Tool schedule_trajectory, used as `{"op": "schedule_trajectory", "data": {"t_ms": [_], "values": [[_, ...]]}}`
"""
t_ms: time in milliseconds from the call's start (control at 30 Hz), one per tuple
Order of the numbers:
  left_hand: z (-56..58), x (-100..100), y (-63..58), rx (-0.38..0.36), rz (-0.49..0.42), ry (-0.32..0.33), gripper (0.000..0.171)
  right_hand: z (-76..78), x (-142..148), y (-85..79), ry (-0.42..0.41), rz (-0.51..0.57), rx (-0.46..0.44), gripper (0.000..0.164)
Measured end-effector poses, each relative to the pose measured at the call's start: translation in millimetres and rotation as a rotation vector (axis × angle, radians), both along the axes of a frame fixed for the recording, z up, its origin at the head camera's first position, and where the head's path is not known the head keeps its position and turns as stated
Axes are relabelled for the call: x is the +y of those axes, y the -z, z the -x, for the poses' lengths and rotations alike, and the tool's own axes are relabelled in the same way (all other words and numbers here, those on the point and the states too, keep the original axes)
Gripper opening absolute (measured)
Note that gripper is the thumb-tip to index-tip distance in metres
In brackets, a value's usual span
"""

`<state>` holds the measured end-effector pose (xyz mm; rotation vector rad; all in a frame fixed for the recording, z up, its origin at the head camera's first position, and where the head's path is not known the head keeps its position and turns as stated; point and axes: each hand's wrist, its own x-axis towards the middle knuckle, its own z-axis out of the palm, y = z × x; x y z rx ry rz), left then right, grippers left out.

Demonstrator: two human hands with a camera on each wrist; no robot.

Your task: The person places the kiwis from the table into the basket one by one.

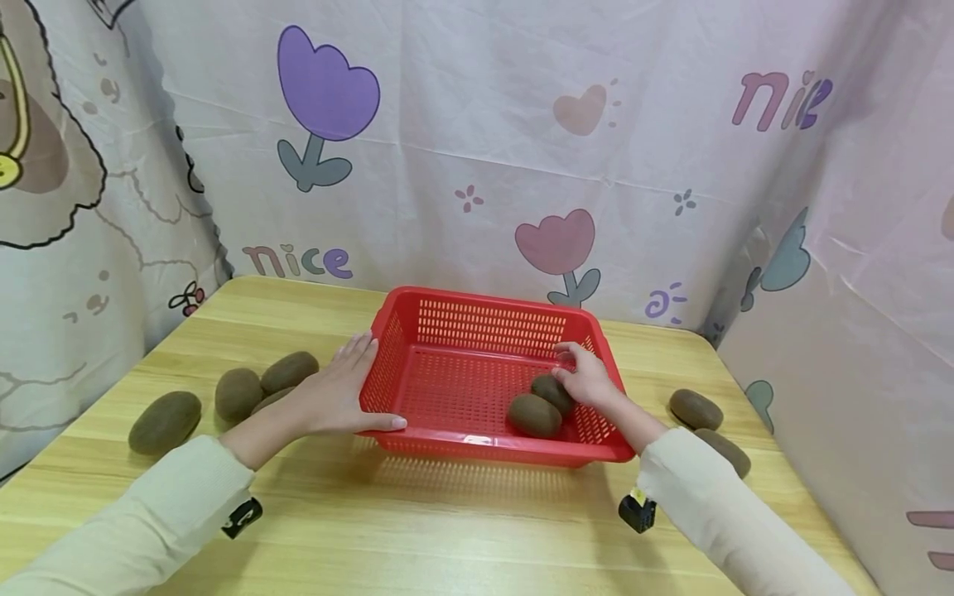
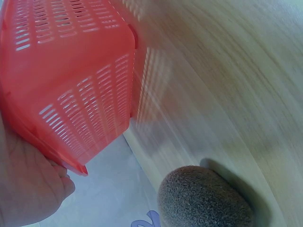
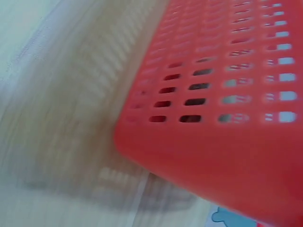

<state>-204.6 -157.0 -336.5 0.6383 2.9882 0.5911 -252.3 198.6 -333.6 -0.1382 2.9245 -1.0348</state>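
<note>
A red slotted basket [image 1: 492, 299] stands in the middle of the wooden table [image 1: 447, 530]. My left hand [image 1: 344, 391] lies flat against its left wall, fingers straight and thumb along the front rim. The left wrist view shows that wall [image 2: 80, 94] with my palm [image 2: 23, 189] against it. My right hand [image 1: 585, 377] reaches over the right rim into the basket, fingers loosely bent. It sits beside a brown kiwi [image 1: 550, 389], touching or nearly touching it. A second kiwi [image 1: 533, 415] lies in front of that one. The right wrist view shows only the basket's blurred outer wall [image 3: 222, 132].
Several kiwis lie on the table left of the basket, among them one at the far left [image 1: 165, 420] and two nearer [image 1: 238, 392] [image 1: 289, 370]. Two more kiwis [image 1: 696, 408] [image 1: 725, 449] lie to the right. Printed cloth walls [image 1: 522, 165] enclose the table.
</note>
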Motion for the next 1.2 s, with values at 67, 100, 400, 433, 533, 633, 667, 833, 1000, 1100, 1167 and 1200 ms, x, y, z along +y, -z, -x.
{"op": "schedule_trajectory", "data": {"t_ms": [67, 100, 400, 433, 533, 633, 667, 833, 1000, 1100, 1167, 1200], "values": [[0.4, 0.2, 0.4, 0.000, -0.001, 0.003, 0.122, -3.7, 4.4, -3.9, 0.015, 0.038, 0.044, 0.044], [0.3, 0.2, 0.5, 0.000, -0.003, 0.005, 0.122, -5.9, 6.9, -5.7, 0.024, 0.064, 0.064, 0.043], [-2.9, 1.6, 0.9, -0.012, -0.016, 0.000, 0.123, -26.0, 36.9, -14.1, 0.061, 0.196, 0.227, 0.038], [-3.0, 1.9, 0.3, -0.012, -0.015, -0.001, 0.123, -28.2, 41.3, -14.8, 0.063, 0.195, 0.239, 0.038], [-2.4, 2.5, -1.3, -0.013, -0.011, -0.003, 0.123, -34.6, 55.8, -17.6, 0.072, 0.178, 0.265, 0.040], [-2.7, 2.2, -2.7, -0.016, -0.008, -0.005, 0.123, -39.8, 70.3, -17.4, 0.080, 0.149, 0.292, 0.043], [-2.8, 1.7, -3.0, -0.017, -0.007, -0.007, 0.123, -41.7, 74.9, -17.3, 0.084, 0.141, 0.295, 0.044], [-3.2, 0.7, -5.1, -0.018, -0.002, -0.011, 0.123, -53.4, 97.1, -12.2, 0.132, 0.129, 0.298, 0.050], [-2.1, 0.3, -4.8, -0.016, 0.003, -0.009, 0.122, -64.1, 118.1, -1.6, 0.171, 0.099, 0.303, 0.053], [-1.6, 0.2, -3.7, -0.016, 0.008, -0.007, 0.122, -70.2, 130.0, 2.9, 0.192, 0.088, 0.287, 0.056], [-1.7, 0.3, -3.3, -0.013, 0.004, -0.006, 0.122, -73.8, 137.9, 4.5, 0.204, 0.097, 0.270, 0.059], [-1.9, 0.3, -3.1, -0.014, -0.001, -0.005, 0.122, -75.3, 142.0, 5.3, 0.207, 0.105, 0.264, 0.060]]}}
